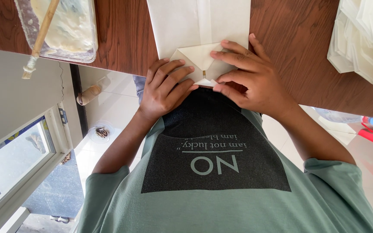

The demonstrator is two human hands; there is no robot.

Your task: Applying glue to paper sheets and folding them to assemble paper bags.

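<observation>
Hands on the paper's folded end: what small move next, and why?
Probably press the right hand along the fold to sharpen the crease while the left hand pins it: the white paper has its pointed flaps folded at the table edge, a small tip overhanging.

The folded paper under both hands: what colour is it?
The folded paper is plain white to cream, without pattern, seen in the head view.
</observation>
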